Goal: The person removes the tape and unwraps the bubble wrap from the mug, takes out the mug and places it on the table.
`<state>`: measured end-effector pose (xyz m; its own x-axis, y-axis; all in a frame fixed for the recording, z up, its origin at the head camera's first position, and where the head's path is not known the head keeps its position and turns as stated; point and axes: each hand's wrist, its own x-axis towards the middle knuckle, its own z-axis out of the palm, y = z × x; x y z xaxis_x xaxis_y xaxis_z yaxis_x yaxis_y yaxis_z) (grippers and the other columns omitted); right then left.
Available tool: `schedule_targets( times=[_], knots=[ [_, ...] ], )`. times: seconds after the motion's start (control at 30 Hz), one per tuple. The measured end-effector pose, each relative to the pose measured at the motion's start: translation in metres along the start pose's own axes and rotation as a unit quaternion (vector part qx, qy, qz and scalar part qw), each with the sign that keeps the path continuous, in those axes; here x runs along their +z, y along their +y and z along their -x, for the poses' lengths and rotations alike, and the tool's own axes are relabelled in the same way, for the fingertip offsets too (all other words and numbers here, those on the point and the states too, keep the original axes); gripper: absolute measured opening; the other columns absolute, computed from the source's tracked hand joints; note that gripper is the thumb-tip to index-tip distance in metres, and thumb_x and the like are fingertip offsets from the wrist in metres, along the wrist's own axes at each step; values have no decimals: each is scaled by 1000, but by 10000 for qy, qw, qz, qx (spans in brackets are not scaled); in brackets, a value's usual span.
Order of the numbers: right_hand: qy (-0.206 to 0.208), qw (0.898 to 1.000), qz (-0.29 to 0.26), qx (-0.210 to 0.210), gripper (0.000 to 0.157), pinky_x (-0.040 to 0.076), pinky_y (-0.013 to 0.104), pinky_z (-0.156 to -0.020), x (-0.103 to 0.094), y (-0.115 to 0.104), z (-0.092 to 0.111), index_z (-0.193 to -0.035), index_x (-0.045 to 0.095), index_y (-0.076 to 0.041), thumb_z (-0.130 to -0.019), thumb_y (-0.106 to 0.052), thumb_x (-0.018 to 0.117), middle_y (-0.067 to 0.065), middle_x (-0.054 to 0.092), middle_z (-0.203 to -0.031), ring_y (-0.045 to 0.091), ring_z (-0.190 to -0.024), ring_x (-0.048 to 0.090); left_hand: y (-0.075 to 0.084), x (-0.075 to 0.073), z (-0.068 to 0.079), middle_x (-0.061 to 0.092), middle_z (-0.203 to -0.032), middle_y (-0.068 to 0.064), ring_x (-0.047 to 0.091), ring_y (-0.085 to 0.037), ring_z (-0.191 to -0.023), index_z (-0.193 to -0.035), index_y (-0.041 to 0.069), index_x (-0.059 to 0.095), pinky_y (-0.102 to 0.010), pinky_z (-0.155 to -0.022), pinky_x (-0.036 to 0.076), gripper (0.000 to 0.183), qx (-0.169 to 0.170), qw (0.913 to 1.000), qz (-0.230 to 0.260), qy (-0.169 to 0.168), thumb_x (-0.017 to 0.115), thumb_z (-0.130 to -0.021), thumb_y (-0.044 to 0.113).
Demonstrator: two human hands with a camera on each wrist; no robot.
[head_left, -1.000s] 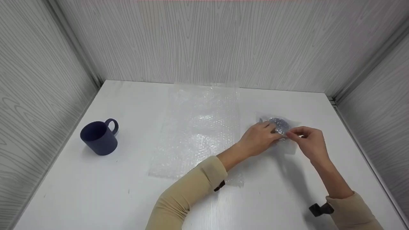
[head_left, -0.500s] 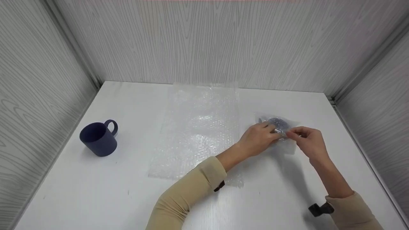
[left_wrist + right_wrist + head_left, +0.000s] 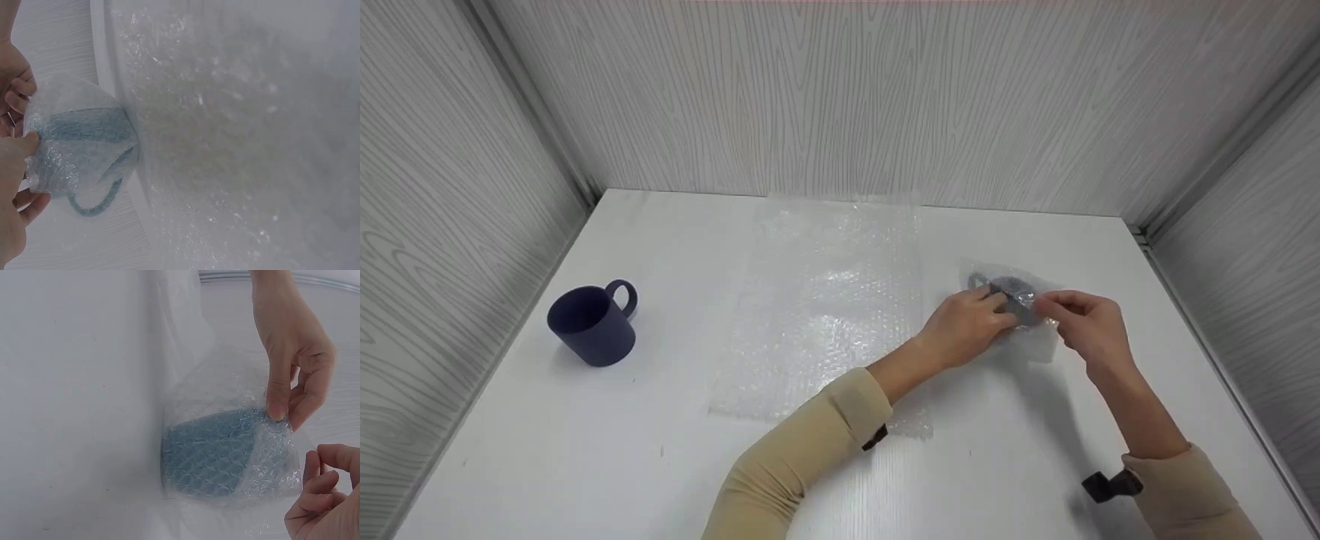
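Note:
A dark blue mug stands on the right of the table, wrapped in clear bubble wrap. Its handle shows at the side through a looser layer. My left hand grips the wrapped mug from the near left, thumb pressed on the wrap and fingers around the side. My right hand pinches an edge of the wrap by the mug's right side, thumb against forefinger. In the right wrist view, my left hand is above and my right hand sits lower right.
A second blue mug, unwrapped, stands tilted-looking at the left of the white table. A flat bubble wrap sheet lies in the middle, partly under my left forearm. Grey wood-patterned walls enclose the back and sides.
My right hand has shifted slightly, drawing the wrap edge a little. The mug's handle and dark body show more plainly through the wrap. My left hand stays in place.

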<state>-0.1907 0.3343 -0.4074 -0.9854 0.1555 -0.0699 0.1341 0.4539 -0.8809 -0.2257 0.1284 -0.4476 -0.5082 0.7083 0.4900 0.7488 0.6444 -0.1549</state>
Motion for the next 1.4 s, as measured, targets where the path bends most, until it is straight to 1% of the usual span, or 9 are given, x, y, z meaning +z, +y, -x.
schedule_targets(
  times=[0.13,0.33,0.47,0.67,0.8,1.0,1.1,1.2,1.4],
  knots=[
    [-12,10000,-76,-48,27,41,18,-52,-2,-2,-3,-111,75,-13,-99,-37,74,-20,70,-84,-1,-57,44,0,-1,1,75,-110,8,70,-10,-100,-112,34,80,-21,-85,60,21,-2,10000,-8,20,61,-106,39],
    [-65,9995,-256,-153,20,37,19,-51,-6,-3,-10,-107,74,-17,-100,-35,73,-19,73,-83,0,-54,40,0,-3,1,75,-111,8,71,-10,-103,-114,35,79,-22,-86,60,22,-46,9999,-9,-129,60,-107,40],
    [-92,9990,-381,-201,17,37,19,-51,-9,-5,-16,-105,74,-18,-100,-34,73,-19,73,-82,0,-54,41,0,-2,0,74,-112,9,71,-11,-103,-114,35,79,-22,-86,60,22,-84,9999,-21,-141,59,-107,41],
    [-120,9983,-527,-213,13,41,19,-53,-13,-7,-24,-101,75,-19,-100,-32,73,-19,72,-80,1,-55,46,0,-4,1,73,-110,10,69,-11,-99,-115,37,79,-20,-86,59,22,-30,9997,-141,-187,58,-108,40],
    [-104,9982,-576,-113,13,44,17,-54,-15,-10,-30,-103,74,-19,-100,-32,73,-19,71,-82,0,-58,49,-1,-3,1,73,-111,10,69,-11,-99,-115,38,79,-21,-86,59,22,-12,9996,-173,-215,58,-107,40],
    [-146,9973,-709,84,16,47,17,-55,-18,-13,-39,-106,73,-18,-100,-33,74,-17,70,-85,1,-61,51,-1,-2,0,74,-112,9,71,-12,-101,-114,37,79,-22,-85,60,19,17,9998,-165,-96,62,-106,37],
    [-195,9957,-886,162,18,48,17,-56,-20,-12,-43,-108,72,-17,-99,-33,74,-16,72,-86,2,-62,52,-1,-1,-1,75,-111,9,71,-12,-101,-114,37,80,-22,-85,61,20,4,9999,-124,-63,62,-106,37],
    [-234,9924,-1192,193,22,50,17,-57,-22,-10,-47,-111,72,-14,-98,-32,75,-14,73,-86,3,-63,55,0,-1,-1,75,-112,10,71,-11,-101,-114,38,79,-23,-84,61,20,-12,9999,-137,-68,61,-106,38],
    [-269,9878,-1535,41,20,54,17,-61,-24,-5,-59,-109,72,-14,-98,-30,76,-12,74,-88,4,-67,60,0,-3,-2,75,-113,10,71,-10,-101,-114,38,79,-22,-82,62,19,-6,9998,-179,-79,61,-106,38]
  ],
)
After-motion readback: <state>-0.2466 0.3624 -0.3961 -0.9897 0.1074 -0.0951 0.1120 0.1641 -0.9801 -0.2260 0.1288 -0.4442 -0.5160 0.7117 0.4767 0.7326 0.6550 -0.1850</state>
